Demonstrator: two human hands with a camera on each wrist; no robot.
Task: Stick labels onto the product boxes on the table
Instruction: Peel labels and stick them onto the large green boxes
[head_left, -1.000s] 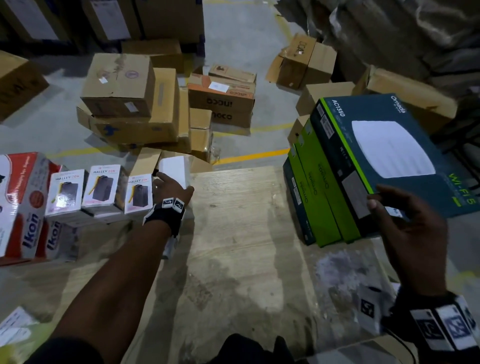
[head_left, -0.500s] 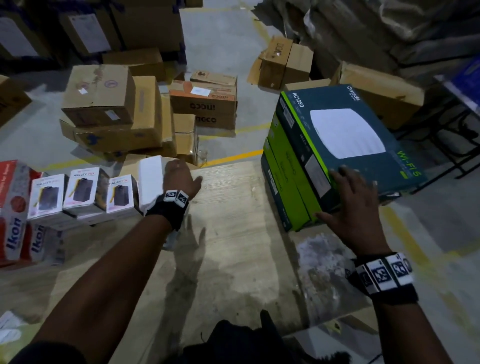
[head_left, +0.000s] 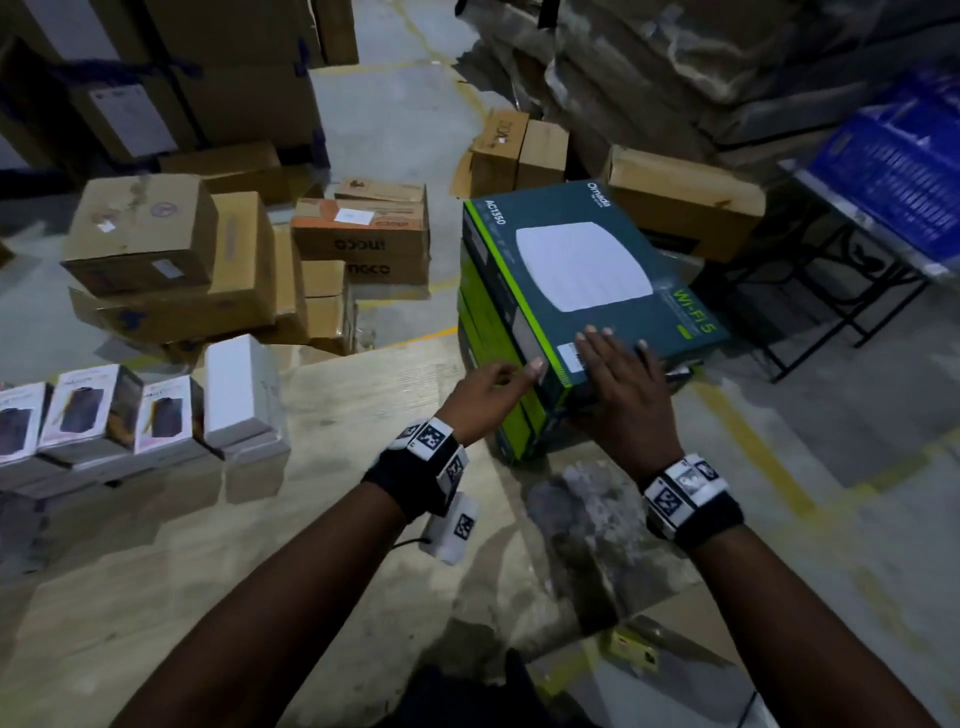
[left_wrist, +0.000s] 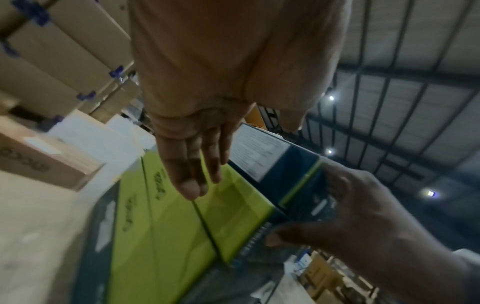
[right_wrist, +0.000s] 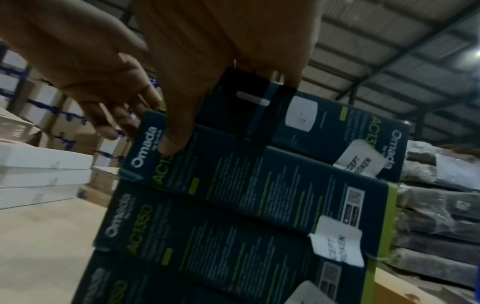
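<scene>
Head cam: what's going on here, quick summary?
A person works at a wooden table in a warehouse. Their right hand lies flat on the near corner of the top router box in a stack, over a small white label. The left hand reaches in, fingers touching the box's side. Smaller product boxes sit in a row at the table's left.

The worktop (head_left: 337, 509) is a pale wooden surface with a dark, scuffed patch (head_left: 587, 514) near its right edge. At that edge a stack of teal-and-green boxes (head_left: 519, 332) is carried — the top one tilted. Along the left side a row of small product boxes (head_left: 88, 410) is stood upright, with plain white boxes (head_left: 239, 389) stacked just beside them.
</scene>
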